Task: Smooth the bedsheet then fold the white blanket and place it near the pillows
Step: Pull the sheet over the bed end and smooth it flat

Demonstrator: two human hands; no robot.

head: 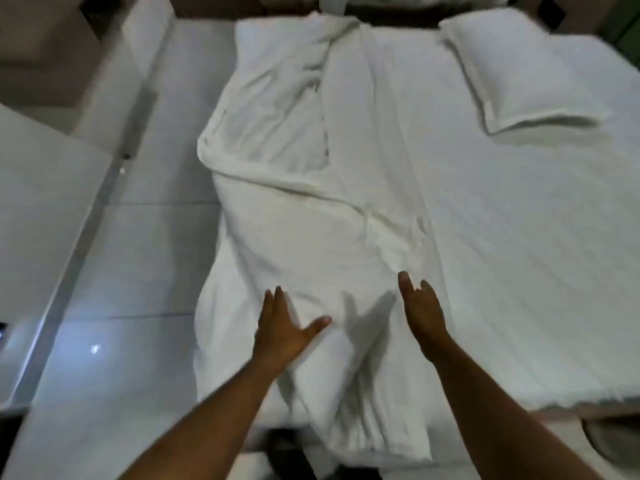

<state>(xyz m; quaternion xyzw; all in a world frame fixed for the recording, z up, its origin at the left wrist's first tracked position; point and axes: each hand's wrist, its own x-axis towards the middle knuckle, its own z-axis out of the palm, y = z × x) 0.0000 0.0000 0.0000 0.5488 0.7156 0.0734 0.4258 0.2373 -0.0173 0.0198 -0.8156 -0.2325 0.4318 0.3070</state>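
White bedsheet (519, 209) covers the bed; white blanket (311, 209) lies along its left side, long axis near to far, pillow (523, 71) far right. Left hand (282, 327) presses flat-fingered on the near end; right hand (420, 313) hovers open at the blanket's right edge

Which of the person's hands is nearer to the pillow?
Right. The right hand lies on the blanket's right edge, below the pillow; the left hand rests farther left on it.

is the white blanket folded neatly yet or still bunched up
Still bunched up: the white blanket lies in a long, creased strip down the bed's left side, with the left hand flat on it.
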